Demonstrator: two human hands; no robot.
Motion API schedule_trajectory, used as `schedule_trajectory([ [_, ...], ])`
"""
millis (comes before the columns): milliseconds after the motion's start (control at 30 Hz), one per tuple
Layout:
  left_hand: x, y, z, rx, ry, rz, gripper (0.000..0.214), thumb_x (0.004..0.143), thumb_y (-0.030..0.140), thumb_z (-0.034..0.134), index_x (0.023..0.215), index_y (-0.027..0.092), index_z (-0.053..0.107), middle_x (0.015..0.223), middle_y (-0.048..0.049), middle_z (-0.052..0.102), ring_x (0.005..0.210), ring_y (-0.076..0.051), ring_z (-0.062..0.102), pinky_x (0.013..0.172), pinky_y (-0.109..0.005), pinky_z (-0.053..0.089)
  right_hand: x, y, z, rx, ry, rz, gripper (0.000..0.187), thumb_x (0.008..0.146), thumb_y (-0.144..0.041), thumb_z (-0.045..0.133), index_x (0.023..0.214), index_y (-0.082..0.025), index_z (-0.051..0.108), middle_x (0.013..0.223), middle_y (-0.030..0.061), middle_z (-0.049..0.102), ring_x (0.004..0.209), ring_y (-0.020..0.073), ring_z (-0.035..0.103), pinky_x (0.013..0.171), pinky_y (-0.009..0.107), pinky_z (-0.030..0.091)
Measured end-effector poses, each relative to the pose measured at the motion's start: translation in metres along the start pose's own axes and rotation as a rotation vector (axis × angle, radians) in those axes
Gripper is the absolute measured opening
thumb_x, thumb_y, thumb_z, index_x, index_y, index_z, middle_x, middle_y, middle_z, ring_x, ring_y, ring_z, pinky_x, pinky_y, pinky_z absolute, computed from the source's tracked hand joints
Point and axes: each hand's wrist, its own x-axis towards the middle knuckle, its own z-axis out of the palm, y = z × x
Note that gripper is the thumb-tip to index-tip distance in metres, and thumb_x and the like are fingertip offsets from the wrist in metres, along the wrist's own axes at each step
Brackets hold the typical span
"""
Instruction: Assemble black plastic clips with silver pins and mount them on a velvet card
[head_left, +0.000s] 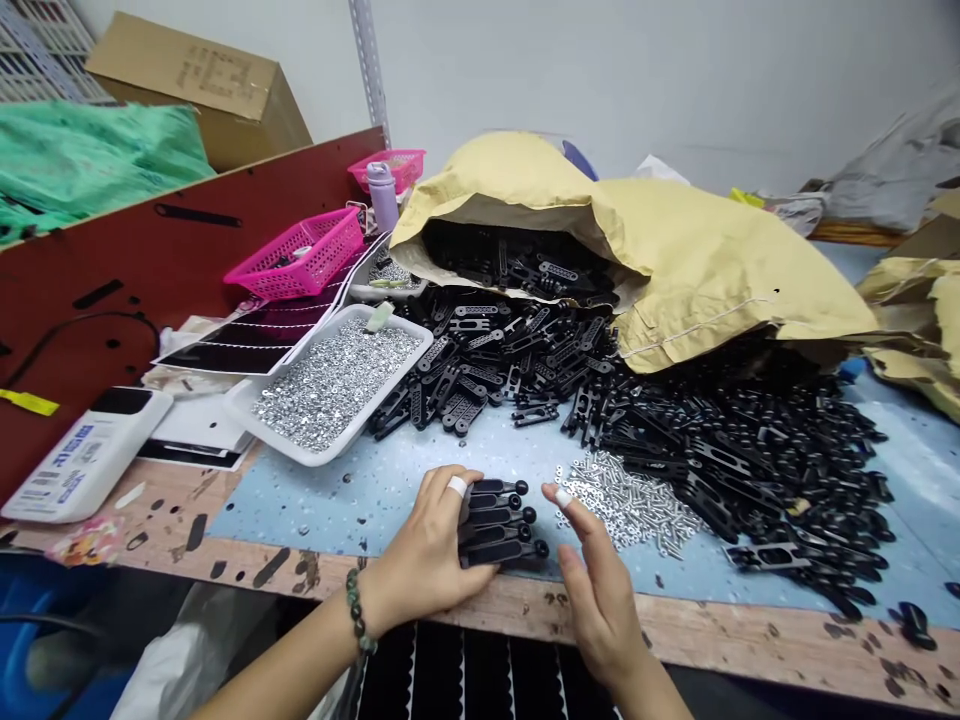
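Observation:
My left hand (431, 550) is closed round a stack of several black plastic parts (501, 522), holding them side by side on the blue mat near the table's front edge. Their round knob ends point right. My right hand (596, 580) hovers just right of the stack, fingers apart and slightly curled, holding nothing; a white band wraps its index fingertip. A small heap of silver screws (630, 500) lies on the mat just beyond the right hand.
A big pile of black parts (720, 430) spills from a tan paper sack (675, 250). A white tray (251, 415) holds silver screws at left. Pink baskets (300, 255), a purple bottle (383, 195), a white box (82, 455) and a cardboard box (202, 85) stand behind.

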Motion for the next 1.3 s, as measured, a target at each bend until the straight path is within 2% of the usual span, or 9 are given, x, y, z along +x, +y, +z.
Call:
schedule_trajectory([
  [200, -0.007, 0.015, -0.012, -1.062, -0.433, -0.680, 0.036, 0.066, 0.032, 0.073, 0.096, 0.016, 0.061, 0.090, -0.0027, 0.064, 0.086, -0.018, 0.061, 0.076, -0.030, 0.049, 0.033, -0.009, 0.008, 0.186, -0.054, -0.173, 0.052, 0.095, -0.057, 0.026, 0.128, -0.022, 0.046, 0.108, 0.0115, 0.063, 0.088, 0.0238, 0.064, 0.072, 0.039, 0.053],
  [333, -0.011, 0.015, -0.009, -1.416, -0.367, -0.993, 0.031, 0.071, 0.039, 0.072, 0.086, 0.013, 0.064, 0.080, -0.0039, 0.064, 0.070, -0.013, 0.060, 0.053, -0.019, 0.045, 0.043, -0.017, 0.026, 0.096, -0.020, 0.031, 0.033, 0.097, -0.041, 0.034, 0.091, -0.021, 0.059, 0.069, 0.0014, 0.060, 0.057, 0.0152, 0.055, 0.057, 0.027, 0.044],
  [433, -0.015, 0.010, -0.017, -1.405, -0.342, -0.891, 0.044, 0.087, 0.053, 0.050, 0.106, 0.015, 0.063, 0.099, -0.0102, 0.067, 0.089, -0.021, 0.064, 0.067, -0.030, 0.053, 0.051, -0.012, 0.036, -0.074, -0.015, 0.276, 0.037, 0.096, -0.038, 0.035, 0.068, -0.021, 0.054, 0.056, -0.0026, 0.050, 0.052, 0.0134, 0.049, 0.051, 0.024, 0.037],
  [633, -0.027, -0.013, -0.034, -0.473, 0.123, -0.547, 0.046, 0.090, 0.042, 0.044, 0.131, 0.022, 0.048, 0.137, -0.0112, 0.049, 0.126, -0.027, 0.046, 0.097, -0.046, 0.045, 0.058, 0.004, 0.047, -0.305, -0.016, 0.374, 0.034, 0.088, -0.033, 0.049, 0.056, -0.023, 0.050, 0.048, -0.0018, 0.046, 0.047, 0.0159, 0.045, 0.049, 0.026, 0.031],
  [833, -0.032, -0.003, -0.036, -0.367, -0.048, -0.310, 0.043, 0.089, 0.022, 0.034, 0.123, 0.028, 0.058, 0.130, -0.0018, 0.057, 0.122, -0.023, 0.050, 0.100, -0.043, 0.043, 0.054, -0.018, 0.033, -0.228, 0.086, 0.059, 0.021, 0.089, -0.027, 0.048, 0.103, -0.020, 0.060, 0.109, 0.0123, 0.057, 0.100, 0.0261, 0.053, 0.083, 0.040, 0.045],
  [1000, -0.022, 0.027, -0.039, -0.448, -0.195, -0.281, 0.033, 0.086, 0.027, 0.041, 0.104, 0.023, 0.068, 0.103, -0.0029, 0.069, 0.107, -0.026, 0.058, 0.094, -0.043, 0.048, 0.050, -0.055, 0.020, 0.105, -0.265, -0.095, 0.039, 0.087, -0.017, 0.053, 0.125, -0.025, 0.046, 0.100, 0.0040, 0.059, 0.085, 0.0171, 0.057, 0.076, 0.031, 0.049],
  [1100, -0.024, 0.026, -0.028, -0.485, -0.037, -0.378, 0.037, 0.090, 0.033, 0.041, 0.120, 0.021, 0.059, 0.115, -0.0062, 0.065, 0.112, -0.027, 0.056, 0.097, -0.044, 0.046, 0.042, -0.058, 0.010, 0.148, -0.233, -0.128, 0.025, 0.090, -0.014, 0.049, 0.112, -0.025, 0.053, 0.087, 0.0020, 0.059, 0.077, 0.0158, 0.057, 0.069, 0.029, 0.048],
  [1200, -0.034, 0.016, -0.006, -0.251, 0.196, -0.356, 0.058, 0.088, 0.042, 0.050, 0.141, 0.024, 0.036, 0.139, -0.0092, 0.046, 0.129, -0.030, 0.042, 0.107, -0.050, 0.036, 0.032, -0.047, -0.007, 0.266, -0.078, 0.070, 0.013, 0.091, -0.023, 0.053, 0.102, -0.025, 0.058, 0.081, 0.0005, 0.058, 0.073, 0.0149, 0.057, 0.064, 0.027, 0.047],
  [1300, -0.043, 0.009, 0.017, 0.174, 0.161, -0.147, 0.095, 0.075, 0.042, 0.070, 0.149, 0.026, 0.013, 0.154, -0.0121, 0.019, 0.139, -0.038, 0.021, 0.110, -0.060, 0.025, 0.024, -0.031, -0.019, 0.433, -0.065, 0.373, 0.014, 0.085, -0.034, 0.063, 0.092, -0.023, 0.062, 0.074, -0.0005, 0.058, 0.066, 0.0138, 0.057, 0.058, 0.024, 0.047],
])
